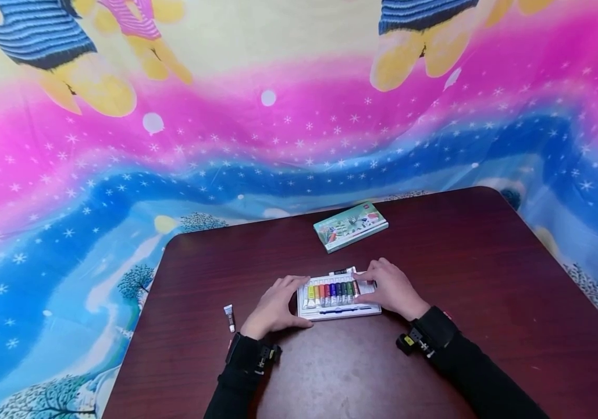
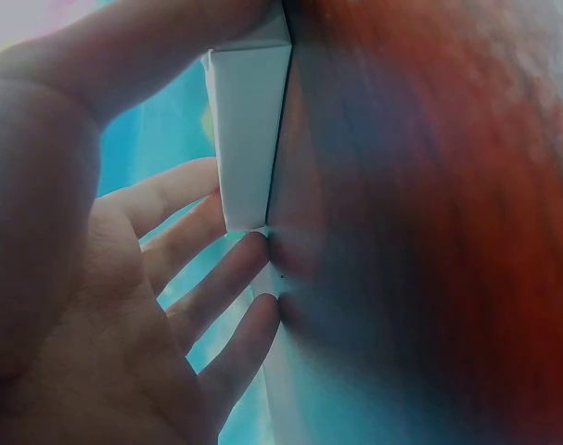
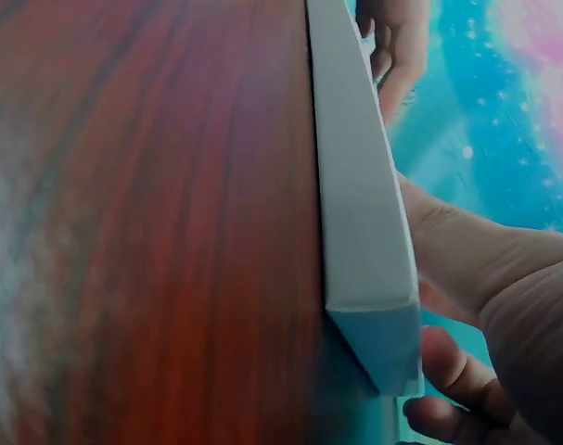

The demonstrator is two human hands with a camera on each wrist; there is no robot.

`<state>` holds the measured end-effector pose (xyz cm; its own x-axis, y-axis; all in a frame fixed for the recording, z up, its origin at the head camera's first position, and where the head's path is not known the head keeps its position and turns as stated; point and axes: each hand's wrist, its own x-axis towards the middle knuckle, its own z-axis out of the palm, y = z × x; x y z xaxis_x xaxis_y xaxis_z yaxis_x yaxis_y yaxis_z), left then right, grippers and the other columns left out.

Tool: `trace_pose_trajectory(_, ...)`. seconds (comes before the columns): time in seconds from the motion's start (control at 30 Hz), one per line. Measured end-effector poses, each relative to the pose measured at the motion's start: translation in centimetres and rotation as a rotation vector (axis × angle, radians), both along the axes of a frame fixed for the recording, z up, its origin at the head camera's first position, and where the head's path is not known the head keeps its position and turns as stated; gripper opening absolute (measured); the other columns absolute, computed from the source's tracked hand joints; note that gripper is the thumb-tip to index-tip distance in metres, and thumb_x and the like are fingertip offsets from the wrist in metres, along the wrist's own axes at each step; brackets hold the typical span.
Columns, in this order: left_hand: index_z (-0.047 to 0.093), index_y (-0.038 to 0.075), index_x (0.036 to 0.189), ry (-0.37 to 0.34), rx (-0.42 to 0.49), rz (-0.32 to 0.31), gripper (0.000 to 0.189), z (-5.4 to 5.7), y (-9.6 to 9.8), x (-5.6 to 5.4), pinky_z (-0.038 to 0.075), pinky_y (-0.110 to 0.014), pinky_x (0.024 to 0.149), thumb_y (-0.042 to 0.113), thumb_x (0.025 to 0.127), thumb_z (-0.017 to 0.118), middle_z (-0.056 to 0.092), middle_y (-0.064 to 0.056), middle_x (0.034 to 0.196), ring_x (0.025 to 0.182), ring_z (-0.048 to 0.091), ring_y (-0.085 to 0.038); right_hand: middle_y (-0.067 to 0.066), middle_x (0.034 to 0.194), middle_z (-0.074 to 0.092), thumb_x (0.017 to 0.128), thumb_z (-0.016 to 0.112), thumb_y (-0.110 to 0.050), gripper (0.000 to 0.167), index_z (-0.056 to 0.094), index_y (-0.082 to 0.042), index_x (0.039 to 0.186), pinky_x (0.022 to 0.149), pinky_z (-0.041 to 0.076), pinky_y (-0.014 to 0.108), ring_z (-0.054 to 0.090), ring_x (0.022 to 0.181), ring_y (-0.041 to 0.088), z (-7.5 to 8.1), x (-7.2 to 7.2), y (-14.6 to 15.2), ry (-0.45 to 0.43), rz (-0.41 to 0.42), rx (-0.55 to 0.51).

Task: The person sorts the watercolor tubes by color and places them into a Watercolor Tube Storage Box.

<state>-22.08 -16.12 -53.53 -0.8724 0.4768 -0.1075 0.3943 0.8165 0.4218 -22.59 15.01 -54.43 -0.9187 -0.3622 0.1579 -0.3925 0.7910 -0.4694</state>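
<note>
A white tray (image 1: 340, 316) lies on the table, holding a row of colourful paint tubes (image 1: 327, 294) and a thin blue paintbrush (image 1: 338, 310). My left hand (image 1: 274, 307) holds the tray's left end, thumb by the near edge and fingers towards the far side. In the left wrist view its fingers (image 2: 235, 278) reach the white end wall. Over the tray's right end, my right hand (image 1: 390, 289) pinches a brown paint tube (image 1: 356, 288) at the end of the row between thumb and fingers. The right wrist view shows the thumb across the tray's edge (image 3: 360, 185), the tube hidden.
A dark-labelled tube (image 1: 342, 271) lies against the tray's far edge. Another small tube (image 1: 230, 318) lies left of my left hand. Farther back sits a green illustrated box (image 1: 351, 226) on the dark red table (image 1: 435, 238). A patterned cloth (image 1: 278, 134) hangs behind.
</note>
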Motion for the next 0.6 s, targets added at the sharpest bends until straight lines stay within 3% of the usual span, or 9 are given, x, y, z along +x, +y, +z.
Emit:
trace_pose_trajectory(0.37, 0.042, 0.026, 0.159, -0.001, -0.003, 0.003, 0.104, -0.3, -0.1, -0.1, 0.041, -0.054, 0.115, 0.054, 0.072, 0.092, 0.051, -0.001, 0.153, 0.140, 0.046, -0.026, 0.000, 0.082, 0.050, 0.085, 0.080, -0.055, 0.061, 0.070, -0.025, 0.137, 0.065, 0.030, 0.029, 0.036, 0.077, 0.016, 0.9, 1.0, 0.3, 0.169, 0.099, 0.340)
trace_pose_trajectory(0.6, 0.042, 0.025, 0.160, -0.002, 0.001, -0.003, 0.104, 0.0, 0.0, 0.0, 0.042, -0.056, 0.114, 0.054, 0.073, 0.091, 0.050, -0.002, 0.154, 0.141, 0.046, -0.028, 0.000, 0.083, 0.050, 0.092, 0.076, -0.048, 0.057, 0.064, -0.026, 0.143, 0.067, 0.030, 0.030, 0.036, 0.080, 0.016, 0.9, 1.1, 0.9, 0.128, 0.136, 0.354)
